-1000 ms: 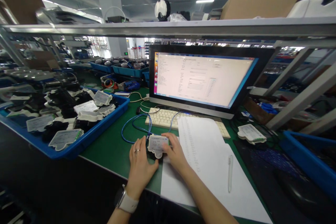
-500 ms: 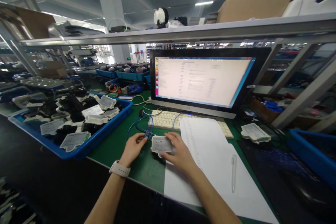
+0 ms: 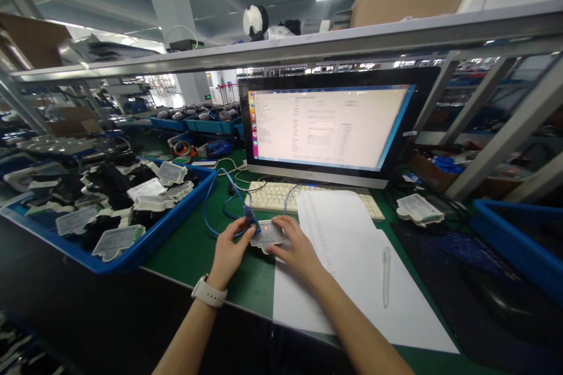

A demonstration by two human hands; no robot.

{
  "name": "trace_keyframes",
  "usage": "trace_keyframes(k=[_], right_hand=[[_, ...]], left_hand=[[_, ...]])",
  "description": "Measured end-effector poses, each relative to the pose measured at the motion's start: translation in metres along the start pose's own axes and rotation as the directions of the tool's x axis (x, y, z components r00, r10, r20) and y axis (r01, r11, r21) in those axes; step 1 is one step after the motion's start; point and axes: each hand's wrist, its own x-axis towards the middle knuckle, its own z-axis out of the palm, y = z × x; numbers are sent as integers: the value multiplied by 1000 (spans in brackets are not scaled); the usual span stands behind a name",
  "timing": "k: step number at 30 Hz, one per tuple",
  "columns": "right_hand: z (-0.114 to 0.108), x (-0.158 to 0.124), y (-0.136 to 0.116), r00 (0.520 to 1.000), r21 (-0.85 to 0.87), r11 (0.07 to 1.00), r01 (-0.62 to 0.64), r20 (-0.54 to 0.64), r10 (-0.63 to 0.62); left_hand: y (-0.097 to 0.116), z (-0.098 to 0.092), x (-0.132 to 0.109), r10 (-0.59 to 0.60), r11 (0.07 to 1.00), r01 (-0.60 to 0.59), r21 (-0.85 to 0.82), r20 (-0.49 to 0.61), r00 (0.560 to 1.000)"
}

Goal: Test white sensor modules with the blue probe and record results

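My left hand [image 3: 231, 244] pinches the plug of a blue cable [image 3: 250, 215] against the left edge of a small white plastic module [image 3: 267, 235]. A printed label covers the module's face, and a red light glows on it. My right hand [image 3: 295, 246] grips the module by its right side, thumb below and fingers above. The cable loops back over the green mat behind my left hand. Whether the plug is fully seated is hidden by my fingers.
A blue bin [image 3: 127, 255] heaped with similar modules stands left. Behind are a keyboard [image 3: 272, 196] and a monitor [image 3: 325, 123]. Printed sheets [image 3: 338, 269] with a pen [image 3: 386, 277] lie right, near another module [image 3: 419, 209], a mouse [image 3: 499, 299] and a second blue bin [image 3: 519, 252].
My left hand has brought the cable plug right, onto the module's left edge. A red light now shows on the module. The view has shifted slightly.
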Motion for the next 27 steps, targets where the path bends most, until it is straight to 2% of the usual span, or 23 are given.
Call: trace_keyframes(k=[13, 16, 19, 22, 24, 27], right_hand=[[-1, 0, -4, 999, 8, 999, -46, 4, 45], [-12, -9, -13, 999, 10, 999, -32, -31, 32], [-45, -29, -25, 996, -54, 999, -9, -93, 4], [-100, -59, -25, 983, -258, 966, -7, -178, -41], [-145, -82, -14, 959, -456, 888, -53, -271, -82], [-210, -121, 14, 891, -697, 677, -236, -434, -136]], left_hand=[[-17, 8, 0, 183, 975, -176, 136, -37, 983], [-25, 8, 0, 241, 962, -232, 145, -49, 969], [-32, 7, 0, 288, 952, -281, 118, -46, 956], [-36, 6, 0, 360, 926, -357, 120, -1, 933], [-38, 5, 1, 427, 892, -424, 156, 17, 904], [-43, 5, 3, 500, 849, -493, 188, 14, 866]])
